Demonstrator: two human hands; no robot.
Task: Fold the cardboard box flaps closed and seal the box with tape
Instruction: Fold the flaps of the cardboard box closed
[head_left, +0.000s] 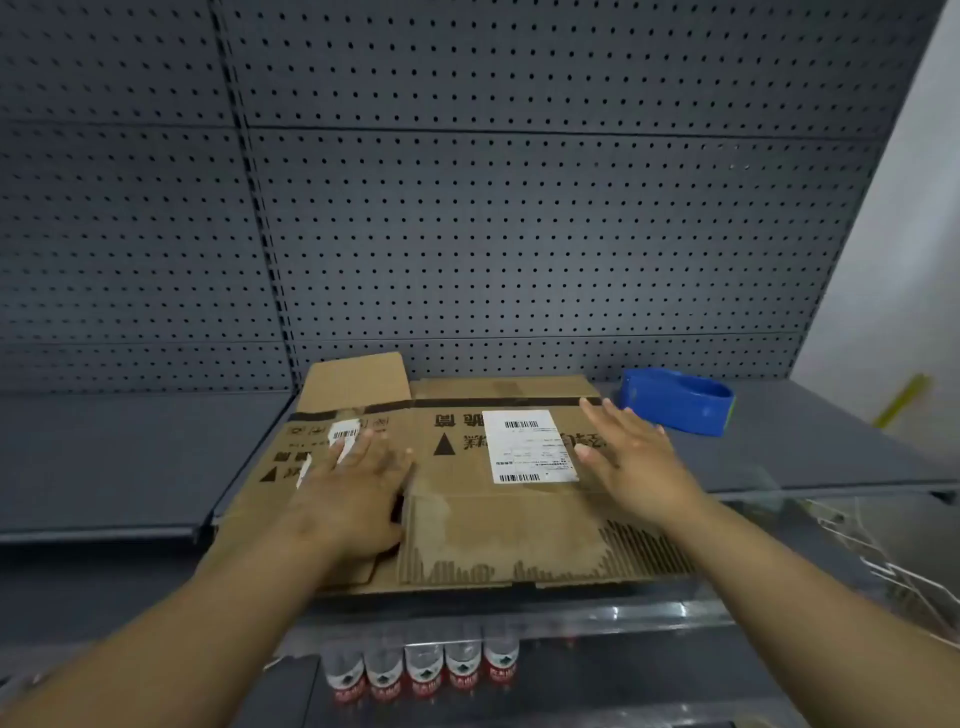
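Note:
A brown cardboard box (467, 530) lies flattened on a grey shelf, with white shipping labels on its top face. One flap (353, 382) sticks up at the back left. My left hand (353, 488) presses flat on the left part of the cardboard, fingers spread. Over the right part, beside the large white label (524, 447), my right hand (634, 462) is open with the fingers apart, on or just above the surface. A blue tape dispenser (678, 400) rests on the shelf behind and to the right of the box.
A grey pegboard wall (519, 208) rises right behind the shelf (104, 457). Several water bottles with red labels (423, 670) stand on a lower shelf below the box. A wire basket (893, 561) hangs at the right, and a white wall lies beyond it.

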